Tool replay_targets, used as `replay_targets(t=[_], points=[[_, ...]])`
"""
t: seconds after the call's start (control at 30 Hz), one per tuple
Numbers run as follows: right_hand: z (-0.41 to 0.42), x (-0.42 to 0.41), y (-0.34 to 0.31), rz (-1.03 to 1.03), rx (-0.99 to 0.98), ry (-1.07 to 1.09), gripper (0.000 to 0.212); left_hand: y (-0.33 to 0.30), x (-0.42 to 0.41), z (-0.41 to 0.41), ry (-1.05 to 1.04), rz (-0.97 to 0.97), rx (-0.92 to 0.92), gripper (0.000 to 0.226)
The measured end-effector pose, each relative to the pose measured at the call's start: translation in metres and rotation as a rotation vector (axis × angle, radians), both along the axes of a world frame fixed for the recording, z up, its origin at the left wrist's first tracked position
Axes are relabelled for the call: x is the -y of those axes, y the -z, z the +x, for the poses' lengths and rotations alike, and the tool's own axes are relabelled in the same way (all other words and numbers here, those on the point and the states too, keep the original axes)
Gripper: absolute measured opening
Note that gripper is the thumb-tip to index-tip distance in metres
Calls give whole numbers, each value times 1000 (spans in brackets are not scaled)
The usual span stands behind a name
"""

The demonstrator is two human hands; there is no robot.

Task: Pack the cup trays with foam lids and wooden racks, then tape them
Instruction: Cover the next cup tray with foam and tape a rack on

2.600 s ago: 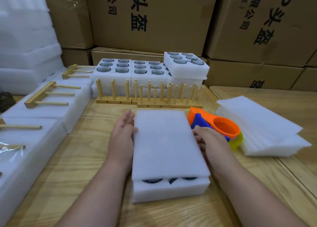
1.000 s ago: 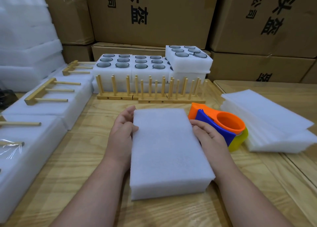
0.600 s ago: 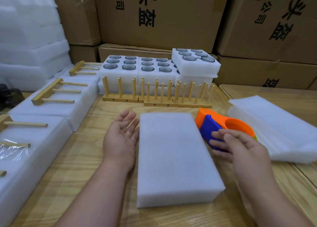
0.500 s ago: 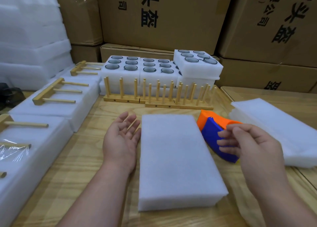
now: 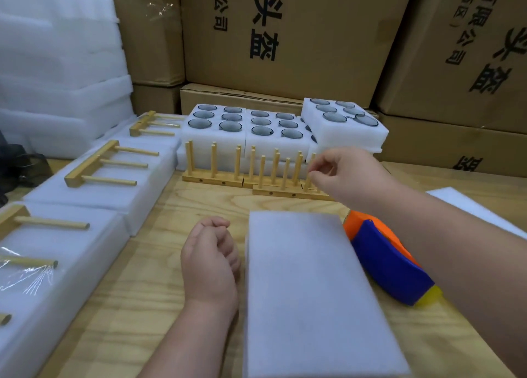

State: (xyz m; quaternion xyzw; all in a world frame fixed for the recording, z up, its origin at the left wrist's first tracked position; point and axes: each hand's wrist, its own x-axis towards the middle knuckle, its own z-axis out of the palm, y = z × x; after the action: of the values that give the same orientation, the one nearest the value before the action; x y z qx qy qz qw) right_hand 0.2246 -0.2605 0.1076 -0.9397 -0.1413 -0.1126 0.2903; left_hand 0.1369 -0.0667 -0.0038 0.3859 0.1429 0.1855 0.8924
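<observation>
Our right hand point(image 5: 346, 175) reached forward over the worktop point(image 5: 159, 269), its fingers bent around a peg of the nearer wooden rack point(image 5: 285, 178); we could not tell if they really gripped it. Our left hand point(image 5: 209, 259) rested on the worktop with fingers loosely curled, holding nothing, just beside the left edge of the foam lid point(image 5: 313, 292) covering the cup tray. The tape dispenser point(image 5: 385, 260) lay against the lid's right edge.
</observation>
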Motion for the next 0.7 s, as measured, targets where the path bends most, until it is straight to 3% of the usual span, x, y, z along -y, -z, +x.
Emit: replay_targets(t=[0.13,0.33,0.5,0.7], points=[[37,-7,1,-138,-12,34,18,0,1,-2,-29,80,14,25],[77,-23,6,-220,14,41,11,1,-1,3,-43,34,13,24],[94,-33,9,-348,-37,24,28,2,-1,3,-38,30,7,24],[98,-44,11,-434,-55,42,23,1,-1,3,-33,27,-10,23]])
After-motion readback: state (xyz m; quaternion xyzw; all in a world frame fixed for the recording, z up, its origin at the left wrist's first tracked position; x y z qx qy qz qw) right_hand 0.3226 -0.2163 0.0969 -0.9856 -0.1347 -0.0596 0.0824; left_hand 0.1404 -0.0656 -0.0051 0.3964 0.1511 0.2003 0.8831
